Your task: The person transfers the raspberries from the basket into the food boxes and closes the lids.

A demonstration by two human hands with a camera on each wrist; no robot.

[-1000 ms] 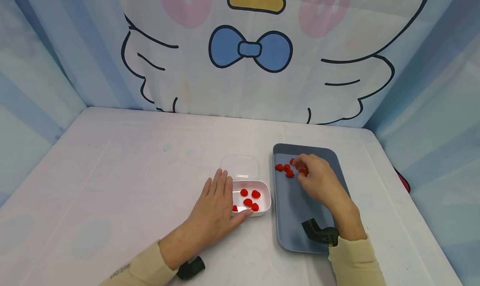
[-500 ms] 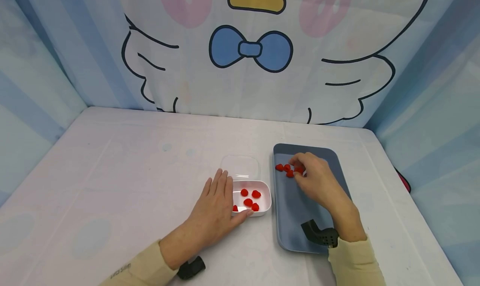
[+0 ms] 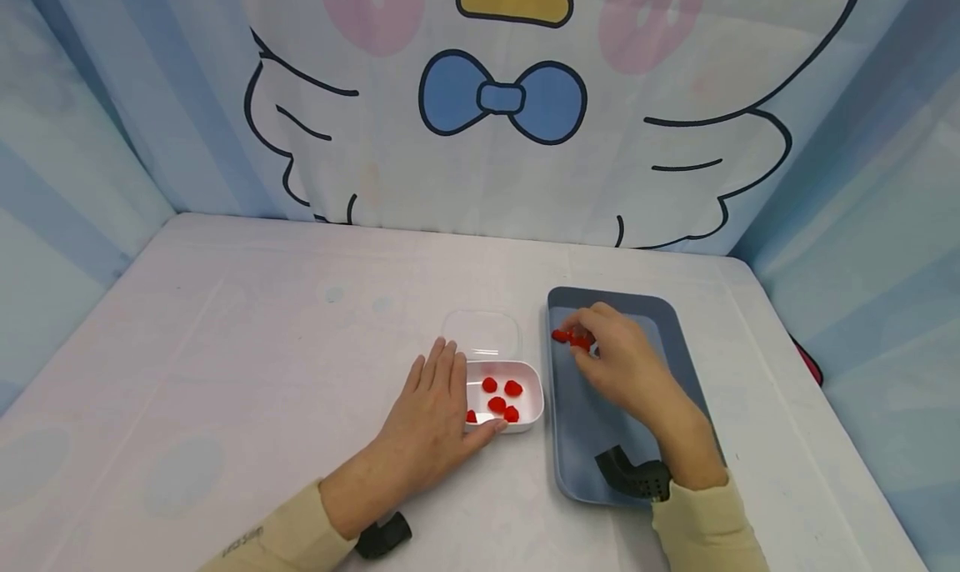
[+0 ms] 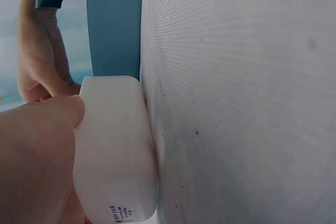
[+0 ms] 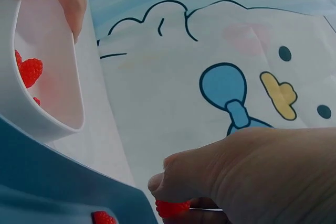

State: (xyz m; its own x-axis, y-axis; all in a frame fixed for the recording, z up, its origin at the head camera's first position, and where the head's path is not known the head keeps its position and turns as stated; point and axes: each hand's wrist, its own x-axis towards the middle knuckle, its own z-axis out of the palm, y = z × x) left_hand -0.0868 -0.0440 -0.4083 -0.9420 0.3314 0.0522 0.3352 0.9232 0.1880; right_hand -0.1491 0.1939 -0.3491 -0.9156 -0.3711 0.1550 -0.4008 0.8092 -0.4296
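Observation:
A white box (image 3: pixel 532 423) holding several red raspberries (image 3: pixel 497 405) stands at the middle of the table. Straight fingers of my left hand (image 3: pixel 423 413) lie along its left end, and the thumb rests on the near rim. To its right, my right hand (image 3: pixel 626 368) is over the blue-grey tray (image 3: pixel 592 447), fingertips bent down at the cluster of berries. The right wrist view shows a raspberry (image 5: pixel 171 209) pinched under the thumb and fingers. Another raspberry (image 5: pixel 104 217) lies on the tray, just left of that hand. More berries are partly hidden by the fingers.
Behind the box lies a clear plastic lid (image 3: pixel 480 334). The tray's raised rim (image 3: pixel 551 405) runs close beside the box. A printed curtain (image 3: pixel 495 180) hangs at the table's back edge, with blue curtains on both sides.
My right hand has moved left across the tray, and the red berries under its fingers have shifted left, closer to the others. My left hand and the box have stayed in place.

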